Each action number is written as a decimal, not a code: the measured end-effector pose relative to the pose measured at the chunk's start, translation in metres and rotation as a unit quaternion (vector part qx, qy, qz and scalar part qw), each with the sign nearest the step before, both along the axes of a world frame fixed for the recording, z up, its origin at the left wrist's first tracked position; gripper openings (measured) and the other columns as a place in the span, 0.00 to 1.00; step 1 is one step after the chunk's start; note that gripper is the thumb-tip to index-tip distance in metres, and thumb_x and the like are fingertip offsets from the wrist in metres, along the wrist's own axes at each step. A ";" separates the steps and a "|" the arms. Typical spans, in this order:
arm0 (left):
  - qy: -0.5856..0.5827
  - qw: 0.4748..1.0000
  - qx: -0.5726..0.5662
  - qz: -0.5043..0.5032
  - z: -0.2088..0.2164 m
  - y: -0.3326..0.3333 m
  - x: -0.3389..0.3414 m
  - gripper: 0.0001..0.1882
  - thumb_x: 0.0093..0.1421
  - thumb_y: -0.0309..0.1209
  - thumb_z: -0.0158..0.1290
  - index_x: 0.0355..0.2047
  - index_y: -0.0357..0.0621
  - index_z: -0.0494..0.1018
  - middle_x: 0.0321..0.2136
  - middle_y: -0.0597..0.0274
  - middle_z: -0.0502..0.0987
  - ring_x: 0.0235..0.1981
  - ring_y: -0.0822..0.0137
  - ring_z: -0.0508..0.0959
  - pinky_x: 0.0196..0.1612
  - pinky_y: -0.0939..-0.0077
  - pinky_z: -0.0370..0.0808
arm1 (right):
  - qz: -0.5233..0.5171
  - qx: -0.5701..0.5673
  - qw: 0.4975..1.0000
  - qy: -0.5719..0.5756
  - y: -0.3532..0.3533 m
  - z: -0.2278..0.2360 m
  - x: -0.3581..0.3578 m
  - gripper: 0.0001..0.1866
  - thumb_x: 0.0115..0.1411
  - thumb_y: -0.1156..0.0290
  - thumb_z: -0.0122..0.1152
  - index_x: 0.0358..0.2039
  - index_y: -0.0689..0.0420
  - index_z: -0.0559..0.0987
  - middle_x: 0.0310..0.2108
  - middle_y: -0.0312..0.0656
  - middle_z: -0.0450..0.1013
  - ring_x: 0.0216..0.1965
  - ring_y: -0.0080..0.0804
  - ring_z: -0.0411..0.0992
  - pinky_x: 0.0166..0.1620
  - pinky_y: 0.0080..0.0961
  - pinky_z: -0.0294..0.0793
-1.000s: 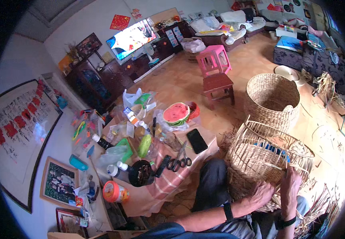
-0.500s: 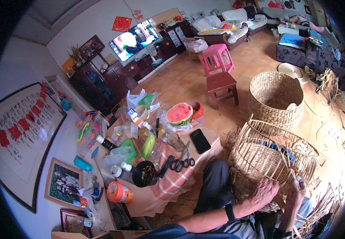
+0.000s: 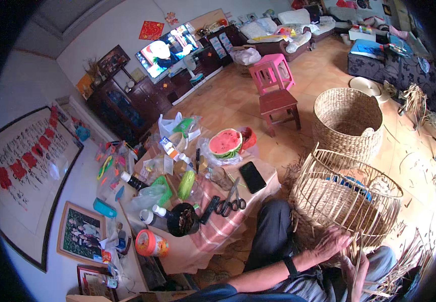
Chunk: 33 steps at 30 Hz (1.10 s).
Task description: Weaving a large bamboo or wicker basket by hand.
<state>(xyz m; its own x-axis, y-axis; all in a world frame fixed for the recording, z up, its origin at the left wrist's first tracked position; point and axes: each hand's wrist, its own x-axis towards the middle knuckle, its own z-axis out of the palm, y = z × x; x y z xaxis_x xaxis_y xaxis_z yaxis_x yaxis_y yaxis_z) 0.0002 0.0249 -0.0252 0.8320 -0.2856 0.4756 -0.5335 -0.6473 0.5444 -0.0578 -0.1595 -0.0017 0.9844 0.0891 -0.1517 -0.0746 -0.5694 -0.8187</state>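
A partly woven straw basket (image 3: 311, 219) rests against my legs, its bare upright stakes and hoop rising above the woven part. At its near side my left hand (image 3: 333, 240) is closed, its fingers curled at the weave around a straw strand. My right hand (image 3: 355, 266) is just to the right and lower, closed around straw strands (image 3: 356, 244) that stand up between the two hands. The fingertips of both hands are partly hidden. Something blue (image 3: 351, 185) shows through the stakes on the far side.
A finished round basket (image 3: 348, 113) stands beyond, near a red wooden chair (image 3: 277, 103). Loose straw (image 3: 401, 267) lies at the right. To the left, a low table (image 3: 205, 251) bears a cut watermelon (image 3: 225, 142), scissors (image 3: 232, 201), a phone (image 3: 252, 177) and several bottles.
My right hand has come down and left, away from the basket's stakes and closer to my left hand. My left hand has shifted slightly and stays at the basket's near side.
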 end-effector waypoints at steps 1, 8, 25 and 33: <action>0.034 0.999 0.030 -0.010 -0.001 0.002 0.001 0.07 0.62 0.35 0.57 0.33 0.45 0.75 0.28 0.57 0.75 0.36 0.52 0.77 0.45 0.56 0.71 | -0.087 0.164 0.982 0.015 -0.001 0.005 0.003 0.11 0.65 0.70 0.65 0.43 0.62 0.77 0.34 0.36 0.76 0.34 0.22 0.72 0.38 0.23 0.74; 0.011 0.999 0.036 0.001 -0.010 0.000 -0.001 0.12 0.64 0.41 0.56 0.33 0.45 0.76 0.26 0.55 0.75 0.33 0.49 0.76 0.45 0.55 0.70 | -0.123 0.331 0.934 -0.056 0.016 0.022 0.025 0.07 0.71 0.74 0.58 0.45 0.65 0.74 0.38 0.42 0.77 0.37 0.24 0.75 0.39 0.22 0.79; 0.102 0.988 -0.091 -0.075 0.030 0.015 0.000 0.19 0.72 0.40 0.52 0.29 0.38 0.75 0.23 0.46 0.76 0.26 0.46 0.78 0.30 0.56 0.71 | -0.175 0.363 0.915 0.007 0.017 0.027 0.026 0.13 0.73 0.66 0.49 0.36 0.62 0.76 0.29 0.37 0.74 0.29 0.22 0.72 0.31 0.23 0.74; 0.041 0.986 -0.163 -0.018 0.030 0.023 0.004 0.12 0.69 0.34 0.53 0.43 0.40 0.80 0.22 0.50 0.75 0.23 0.51 0.77 0.29 0.57 0.71 | -0.169 0.369 0.913 -0.049 0.003 0.051 0.073 0.09 0.71 0.66 0.58 0.34 0.57 0.78 0.33 0.32 0.73 0.31 0.19 0.70 0.35 0.18 0.71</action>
<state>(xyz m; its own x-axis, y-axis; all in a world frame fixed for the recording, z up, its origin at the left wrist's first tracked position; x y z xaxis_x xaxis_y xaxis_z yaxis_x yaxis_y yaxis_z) 0.0041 0.0474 0.0048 0.8640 -0.1584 0.4779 -0.4977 -0.4120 0.7633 0.0148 -0.1562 0.0492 0.9802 -0.1800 -0.0821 -0.0489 0.1816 -0.9822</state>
